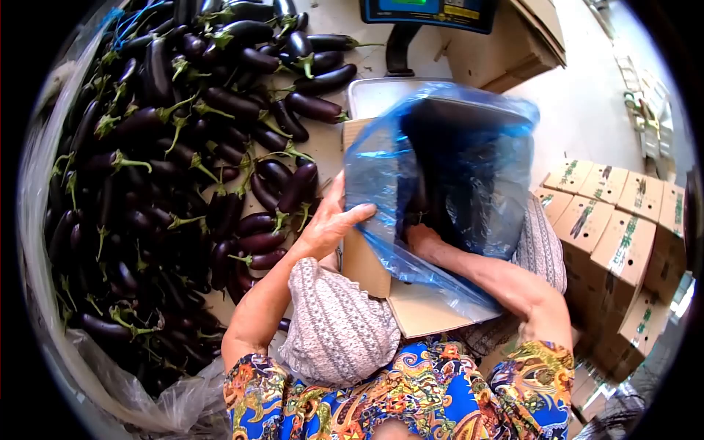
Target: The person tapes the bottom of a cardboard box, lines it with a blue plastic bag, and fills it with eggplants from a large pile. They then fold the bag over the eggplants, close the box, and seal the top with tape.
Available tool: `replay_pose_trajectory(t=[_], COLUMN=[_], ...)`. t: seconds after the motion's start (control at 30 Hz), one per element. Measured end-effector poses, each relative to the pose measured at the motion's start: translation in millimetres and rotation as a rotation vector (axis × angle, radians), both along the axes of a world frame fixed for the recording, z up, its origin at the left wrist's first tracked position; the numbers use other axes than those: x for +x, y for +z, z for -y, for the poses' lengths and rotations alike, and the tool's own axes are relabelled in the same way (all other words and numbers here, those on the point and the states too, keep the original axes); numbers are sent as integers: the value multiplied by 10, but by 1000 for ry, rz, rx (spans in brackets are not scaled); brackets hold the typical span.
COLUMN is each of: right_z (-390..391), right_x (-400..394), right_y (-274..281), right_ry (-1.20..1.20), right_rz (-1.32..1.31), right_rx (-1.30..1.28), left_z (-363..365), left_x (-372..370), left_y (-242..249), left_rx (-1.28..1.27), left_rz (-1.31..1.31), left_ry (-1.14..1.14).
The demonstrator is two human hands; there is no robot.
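Note:
A cardboard box [363, 268] lined with a blue plastic bag [488, 213] stands between my knees, its opening toward me. At the left wall, my left hand [334, 227] grips the edge, thumb over the bag and fingers along the outside of the flap. My right hand [423, 240] reaches deep into the bag, its fingertips hidden in the dark interior. Just beyond them a dark eggplant [419, 196] with a bit of green stem shows faintly. I cannot tell whether the right hand holds it.
A large heap of eggplants [183, 147] fills the left side, bordered by clear plastic sheeting [169, 411]. Behind the box stand a scale display [433, 13] and the scale's platform [374, 95]. Flattened cardboard [499, 55] leans at the back; stacked closed cartons [623, 235] stand on the right.

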State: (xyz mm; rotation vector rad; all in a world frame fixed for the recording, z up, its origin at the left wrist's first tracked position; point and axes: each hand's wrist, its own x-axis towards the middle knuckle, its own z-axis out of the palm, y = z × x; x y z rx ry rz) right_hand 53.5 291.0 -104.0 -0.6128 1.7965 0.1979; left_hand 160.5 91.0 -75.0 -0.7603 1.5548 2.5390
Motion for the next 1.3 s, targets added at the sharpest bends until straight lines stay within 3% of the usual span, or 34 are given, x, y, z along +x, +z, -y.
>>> replay_pose_trajectory(t=[0.13, 0.23, 0.37, 0.5, 0.53, 0.57, 0.63, 0.67, 0.7, 0.77, 0.83, 0.9, 0.93, 0.97, 1.0, 1.03, 1.1, 1.13, 1.17, 1.2, 1.23, 1.3], right_z=[18, -31, 84, 135, 94, 83, 101, 96, 81, 46, 94, 114, 142, 179, 129, 82, 128, 144, 164, 152, 150, 195], right_x=[-148, -414, -608, -677, -652, -648, -703, -734, -795, -949, -1196, -1429, -1482, -1508, -1475, -1403, -1240, -1170, -1101, -1049, -1003, -931], right_y=[687, 773, 337, 64, 130, 230, 477, 617, 726, 957, 1204, 1370, 1532, 1665, 1666, 1663, 1793, 1831, 1823, 1766, 1719, 1684], right_ry=[302, 188, -18, -64, -52, -46, 123, 202, 197, 182, 84, -157, -377, -380, -249, -112, -217, -270, -314, -290, -316, -327], right_rz=[-143, -402, -360, -304, -325, -351, -275, -237, -286, -399, -586, -666, -519, -513, -570, -616, -371, -274, -166, -126, -57, 11], right_rx=[-179, -358, -325, -274, -278, -279, -237, -207, -332, -573, -766, -946, -857, -716, -815, -914, -809, -761, -714, -728, -714, -698], left_z=[1, 8, -33, 19, 108, 107, 267, 377, 490, 567, 529, 476, 510, 550, 568, 579, 649, 743, 789, 781, 710, 768], left_x=[32, -6, -31, 285, 400, 488, 679, 810, 916, 962, 930, 845, 843, 809, 803, 767, 712, 764, 850, 988, 883, 961], left_y=[193, 240, 316, -152, -199, -257, -439, -587, -749, -860, -1089, -1276, -1443, -1501, -1551, -1492, -1260, -1120, -1215, -1281, -914, -725], left_rx=[146, 196, 251, 136, -35, 16, -95, -325, -555, -1087, -1402, -1433, -1407, -1383, -1391, -1098, -514, -243, 115, 199, 284, 290], left_rz=[6, 21, 19, 21, 105, 297, 234, 304, 365, 347, 249, 384, 407, 433, 390, 388, 380, 380, 193, 169, 136, 64], left_ry=[79, 61, 104, -3, -60, 125, 432, 444, 447, 206, 27, -86, -61, -37, 35, 115, 280, 245, 340, 436, 524, 459])
